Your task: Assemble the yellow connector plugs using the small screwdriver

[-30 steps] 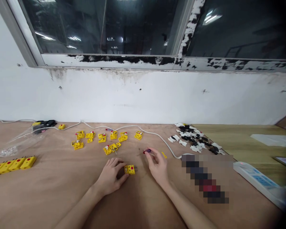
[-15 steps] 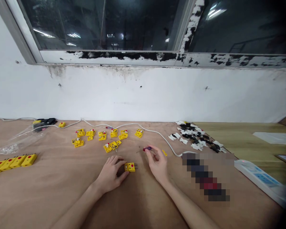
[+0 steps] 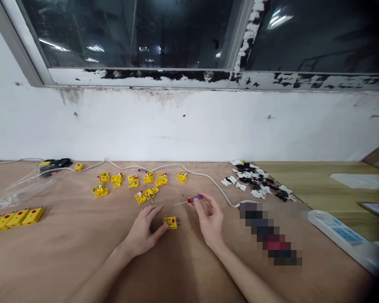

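White wall, stained; dark window at 12 o'clock, frame flaking; light strips at 10; wooden tabletop at 6.

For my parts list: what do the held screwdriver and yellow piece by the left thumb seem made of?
Held screwdriver: purple and red handle, probably plastic; thin silvery shaft, likely metal.
Yellow piece: opaque body, likely plastic; grey pins look metallic. Gloss unclear.

Bare tabletop flanks the left hand (yellow connectors obstruct farther back).
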Tool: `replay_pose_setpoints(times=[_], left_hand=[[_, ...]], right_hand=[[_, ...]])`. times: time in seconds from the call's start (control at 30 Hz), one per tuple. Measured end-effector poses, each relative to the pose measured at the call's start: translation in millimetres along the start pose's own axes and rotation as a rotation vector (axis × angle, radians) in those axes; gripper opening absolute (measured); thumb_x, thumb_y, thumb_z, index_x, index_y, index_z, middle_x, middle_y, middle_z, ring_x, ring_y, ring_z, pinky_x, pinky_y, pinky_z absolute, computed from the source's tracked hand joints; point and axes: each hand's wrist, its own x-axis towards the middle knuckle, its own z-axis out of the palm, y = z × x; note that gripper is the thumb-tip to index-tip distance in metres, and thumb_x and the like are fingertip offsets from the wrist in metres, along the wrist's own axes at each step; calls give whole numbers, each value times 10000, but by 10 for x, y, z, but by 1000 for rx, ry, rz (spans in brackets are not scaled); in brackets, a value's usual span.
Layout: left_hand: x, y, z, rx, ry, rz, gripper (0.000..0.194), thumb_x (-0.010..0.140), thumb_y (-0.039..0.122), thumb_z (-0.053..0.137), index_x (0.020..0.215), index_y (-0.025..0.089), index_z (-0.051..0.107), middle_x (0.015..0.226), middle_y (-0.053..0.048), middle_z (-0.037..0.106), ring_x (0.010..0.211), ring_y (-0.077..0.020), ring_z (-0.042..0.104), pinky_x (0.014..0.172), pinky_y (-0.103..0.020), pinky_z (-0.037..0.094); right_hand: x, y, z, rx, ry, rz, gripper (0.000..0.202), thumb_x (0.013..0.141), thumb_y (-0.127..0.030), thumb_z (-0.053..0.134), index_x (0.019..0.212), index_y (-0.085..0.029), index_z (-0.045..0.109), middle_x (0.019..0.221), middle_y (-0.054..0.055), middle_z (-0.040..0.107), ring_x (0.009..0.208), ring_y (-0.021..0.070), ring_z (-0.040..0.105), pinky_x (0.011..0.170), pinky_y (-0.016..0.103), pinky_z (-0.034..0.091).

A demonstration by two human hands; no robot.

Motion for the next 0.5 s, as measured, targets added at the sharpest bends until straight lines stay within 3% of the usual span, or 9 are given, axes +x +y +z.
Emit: replay_pose_setpoints(times=[0.17, 0.3, 0.5], left_hand=[[14, -7, 2, -142, 30, -61, 356, 935, 402, 616, 1256, 250, 640, 1228, -77, 661, 1147, -241, 616, 1009, -388, 504], [31, 15, -9, -227, 61, -69, 227, 929, 368, 627, 1099, 251, 720, 1076, -51, 726, 1006, -215, 673, 913, -350, 531], [47, 20, -15, -285, 77, -24, 196, 949, 327, 594, 899, 215, 746, 883, -47, 741, 837, -186, 670, 789, -306, 523]], right_hand=[[-87, -71, 67, 146, -21, 180, 337, 768, -403, 816, 1014, -228, 668, 947, 45, 713, 886, 241, 717, 806, 451, 645], [-118, -53, 84, 202, -39, 222, 320, 761, -383, 829, 1003, -236, 679, 953, 30, 709, 885, 219, 712, 811, 432, 646], [-131, -38, 94, 201, -36, 248, 332, 751, -385, 836, 1004, -231, 687, 907, 21, 704, 856, 209, 707, 799, 423, 650]])
